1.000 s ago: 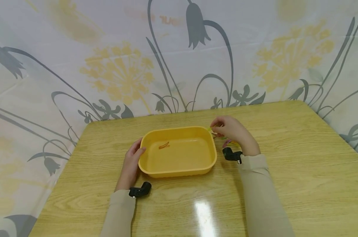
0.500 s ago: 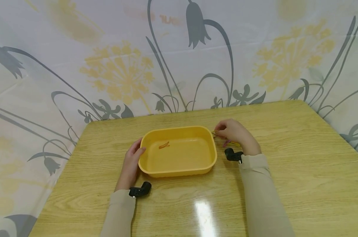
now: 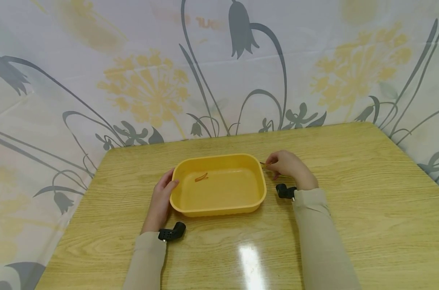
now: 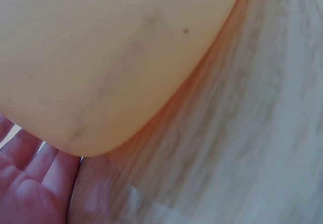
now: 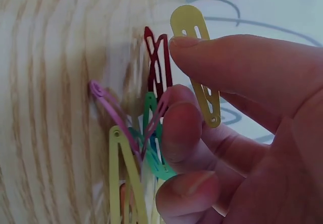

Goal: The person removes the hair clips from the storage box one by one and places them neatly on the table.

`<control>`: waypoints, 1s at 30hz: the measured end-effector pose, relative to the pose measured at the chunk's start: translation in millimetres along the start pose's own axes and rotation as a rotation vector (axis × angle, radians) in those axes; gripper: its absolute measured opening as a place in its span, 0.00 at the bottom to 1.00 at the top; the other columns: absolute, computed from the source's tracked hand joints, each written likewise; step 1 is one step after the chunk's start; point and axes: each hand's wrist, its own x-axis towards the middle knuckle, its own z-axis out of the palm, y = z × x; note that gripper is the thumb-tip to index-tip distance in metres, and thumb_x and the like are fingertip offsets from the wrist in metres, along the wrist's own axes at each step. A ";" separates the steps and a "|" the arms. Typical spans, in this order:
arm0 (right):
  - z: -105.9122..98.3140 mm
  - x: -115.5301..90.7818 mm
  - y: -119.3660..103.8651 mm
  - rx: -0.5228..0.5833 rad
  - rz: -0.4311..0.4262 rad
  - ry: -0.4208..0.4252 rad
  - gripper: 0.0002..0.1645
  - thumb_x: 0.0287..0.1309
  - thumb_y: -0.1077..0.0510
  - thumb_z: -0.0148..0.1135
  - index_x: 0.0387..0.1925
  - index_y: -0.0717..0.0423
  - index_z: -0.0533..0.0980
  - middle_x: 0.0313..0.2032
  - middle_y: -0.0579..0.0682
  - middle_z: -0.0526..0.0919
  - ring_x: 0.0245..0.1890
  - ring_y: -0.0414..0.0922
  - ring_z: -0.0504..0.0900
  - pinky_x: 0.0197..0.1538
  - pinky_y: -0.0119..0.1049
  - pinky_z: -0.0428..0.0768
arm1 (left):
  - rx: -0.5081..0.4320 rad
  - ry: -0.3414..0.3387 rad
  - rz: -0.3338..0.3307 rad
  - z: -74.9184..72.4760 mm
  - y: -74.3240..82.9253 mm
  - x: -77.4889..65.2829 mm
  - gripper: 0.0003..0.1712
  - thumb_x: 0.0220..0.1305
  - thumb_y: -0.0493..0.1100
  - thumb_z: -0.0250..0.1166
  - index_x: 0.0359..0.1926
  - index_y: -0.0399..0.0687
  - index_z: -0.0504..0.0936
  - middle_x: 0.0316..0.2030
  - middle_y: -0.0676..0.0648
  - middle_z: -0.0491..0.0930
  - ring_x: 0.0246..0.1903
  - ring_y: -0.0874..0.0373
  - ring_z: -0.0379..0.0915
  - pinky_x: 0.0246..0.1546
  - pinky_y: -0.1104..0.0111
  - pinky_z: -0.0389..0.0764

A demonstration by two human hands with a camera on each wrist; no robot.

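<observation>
My left hand [image 3: 161, 197] grips the left end of a yellow plastic basin [image 3: 215, 210], thumb over the rim and fingers along the outside wall. Inside the basin lies an orange hair clip [image 3: 201, 177]. Just beyond the basin's right end, my right hand [image 3: 289, 166] pinches a yellow snap hair clip [image 5: 187, 18] between thumb and fingers. Beneath those fingers, in the right wrist view, is a loose pile with a dark red clip [image 5: 160, 65], a pink clip [image 5: 113, 108], a green clip [image 5: 160, 166] and a pale yellow clip [image 5: 115, 173]. Part of the pile is hidden by the hand.
The basin stands on a wood-grain table [image 3: 368, 193]. A floral-patterned cloth [image 3: 212, 72] hangs behind the table's far edge. A black wrist camera [image 3: 173, 232] sits on the left wrist, and another wrist camera [image 3: 285, 191] on the right.
My right hand has moved a little right and nearer to me, from the basin's rim down over the hair clips. The left hand, the basin and the orange clip have stayed put.
</observation>
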 end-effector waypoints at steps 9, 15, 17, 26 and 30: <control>3.0 0.7 2.2 -0.031 0.006 -0.007 0.10 0.56 0.64 0.53 0.38 0.65 0.75 0.30 0.55 0.79 0.22 0.45 0.78 0.31 0.36 0.76 | 0.001 -0.006 -0.001 -0.1 -0.2 0.0 0.24 0.65 0.45 0.50 0.63 0.55 0.62 0.60 0.56 0.62 0.57 0.62 0.60 0.56 0.65 0.63; 2.8 -0.4 2.7 -0.058 -0.004 -0.007 0.10 0.56 0.63 0.54 0.37 0.65 0.76 0.28 0.54 0.79 0.22 0.44 0.77 0.32 0.35 0.75 | 0.001 -0.008 0.000 0.0 0.1 0.1 0.24 0.65 0.45 0.50 0.63 0.55 0.62 0.60 0.56 0.62 0.57 0.62 0.60 0.56 0.65 0.63; 2.9 -0.6 2.6 -0.067 -0.006 -0.006 0.10 0.55 0.63 0.54 0.37 0.65 0.76 0.28 0.54 0.79 0.21 0.44 0.76 0.32 0.35 0.74 | 0.000 -0.008 0.003 0.1 0.4 0.0 0.24 0.65 0.45 0.50 0.63 0.55 0.62 0.60 0.56 0.62 0.57 0.62 0.60 0.56 0.65 0.63; 3.6 0.0 4.4 -0.081 -0.024 -0.018 0.10 0.54 0.65 0.53 0.37 0.65 0.76 0.22 0.52 0.77 0.19 0.44 0.73 0.30 0.35 0.72 | -0.001 -0.004 0.001 0.0 -0.1 0.0 0.24 0.65 0.45 0.50 0.62 0.55 0.63 0.59 0.56 0.62 0.56 0.61 0.60 0.55 0.65 0.64; 3.6 0.8 5.2 -0.085 -0.021 -0.024 0.11 0.53 0.66 0.52 0.37 0.65 0.76 0.22 0.52 0.77 0.19 0.44 0.73 0.31 0.35 0.72 | -0.004 -0.005 0.000 -0.2 -0.2 0.3 0.24 0.65 0.45 0.50 0.62 0.55 0.63 0.60 0.55 0.62 0.57 0.61 0.60 0.56 0.65 0.64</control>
